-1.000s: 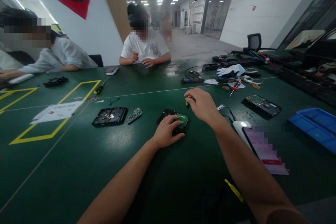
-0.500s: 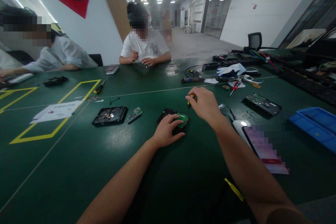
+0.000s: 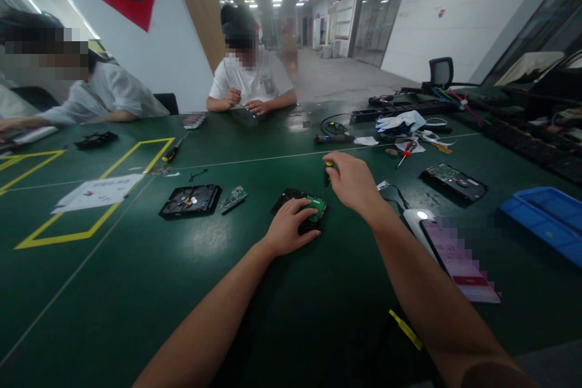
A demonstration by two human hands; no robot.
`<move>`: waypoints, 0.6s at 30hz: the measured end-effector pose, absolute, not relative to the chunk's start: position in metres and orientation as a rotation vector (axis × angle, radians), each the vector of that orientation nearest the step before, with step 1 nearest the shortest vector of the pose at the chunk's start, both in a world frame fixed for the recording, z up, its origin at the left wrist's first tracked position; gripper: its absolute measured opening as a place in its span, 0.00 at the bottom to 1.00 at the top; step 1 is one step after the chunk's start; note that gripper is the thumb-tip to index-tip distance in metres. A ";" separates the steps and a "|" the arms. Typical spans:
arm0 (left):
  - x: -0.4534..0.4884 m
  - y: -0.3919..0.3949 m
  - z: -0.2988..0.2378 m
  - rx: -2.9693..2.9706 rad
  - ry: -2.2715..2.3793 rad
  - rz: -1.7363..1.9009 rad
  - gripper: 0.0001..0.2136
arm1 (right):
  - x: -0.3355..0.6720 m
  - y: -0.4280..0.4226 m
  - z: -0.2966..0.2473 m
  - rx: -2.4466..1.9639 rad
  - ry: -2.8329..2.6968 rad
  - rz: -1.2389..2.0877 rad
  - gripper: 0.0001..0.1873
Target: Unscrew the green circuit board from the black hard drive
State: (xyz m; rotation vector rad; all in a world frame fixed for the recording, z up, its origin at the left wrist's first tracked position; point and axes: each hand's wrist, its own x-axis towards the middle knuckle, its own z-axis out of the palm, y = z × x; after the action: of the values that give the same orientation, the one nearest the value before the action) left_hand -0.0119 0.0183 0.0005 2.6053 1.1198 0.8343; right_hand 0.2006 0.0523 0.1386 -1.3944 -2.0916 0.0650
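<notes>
My left hand (image 3: 287, 228) lies curled over a black hard drive (image 3: 287, 198) with a green circuit board (image 3: 316, 208) on top, pressing it to the green table (image 3: 136, 279). Just above the drive's right end, my right hand (image 3: 352, 182) pinches the yellow-and-black handle of a small screwdriver (image 3: 326, 174), which stands upright with its tip down at the board.
An opened drive (image 3: 191, 200) and loose circuit board (image 3: 233, 198) lie to the left. Another drive (image 3: 453, 181), a phone (image 3: 457, 254) and a blue tray (image 3: 543, 218) sit to the right. Two people sit across the table. Cables and tools clutter the far right.
My right hand has lifted the screwdriver slightly and turned it between the fingers. The left hand stays on the drive.
</notes>
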 end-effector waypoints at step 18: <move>-0.012 0.018 0.001 2.598 1.115 0.837 0.27 | 0.200 0.049 0.143 -1.347 -2.134 0.084 0.13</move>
State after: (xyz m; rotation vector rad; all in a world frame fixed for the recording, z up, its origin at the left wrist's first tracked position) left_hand -0.0123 0.0183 0.0010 2.5976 1.1152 0.8372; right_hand 0.2003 0.0494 0.1430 -1.3469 -2.1341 0.0843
